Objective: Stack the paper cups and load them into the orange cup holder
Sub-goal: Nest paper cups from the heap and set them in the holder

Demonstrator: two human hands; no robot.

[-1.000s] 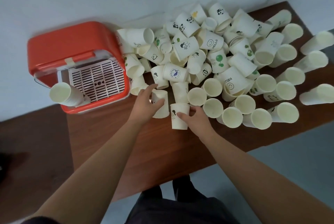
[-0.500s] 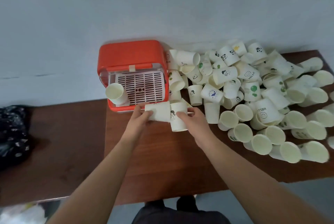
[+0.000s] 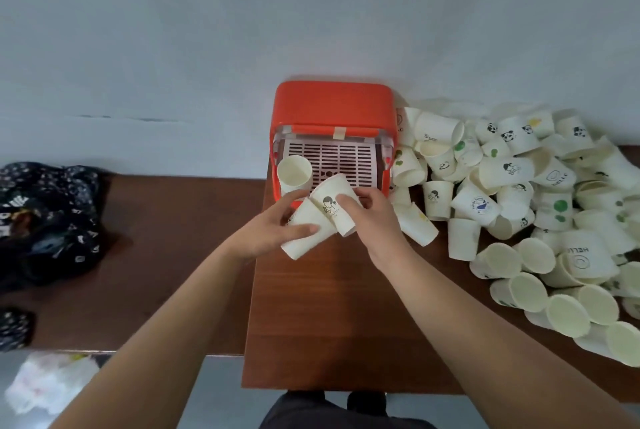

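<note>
Your left hand [image 3: 268, 236] has its grip curled round a plain paper cup [image 3: 304, 233]. Your right hand [image 3: 375, 222] has its grip closed on a printed cup [image 3: 332, 202]. The two cups touch, both tilted, at the front edge of the orange cup holder [image 3: 332, 110], nearer to it than half a second ago. A third cup [image 3: 293, 170] sits in the holder's left side. The loose pile of cups [image 3: 519, 203] lies to the right on the surface [image 3: 329, 324].

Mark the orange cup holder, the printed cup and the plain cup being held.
orange cup holder [image 3: 332, 103], head view, orange top.
printed cup [image 3: 331, 194], head view, side wall at the print.
plain cup [image 3: 309, 215], head view, bare side wall.
</note>
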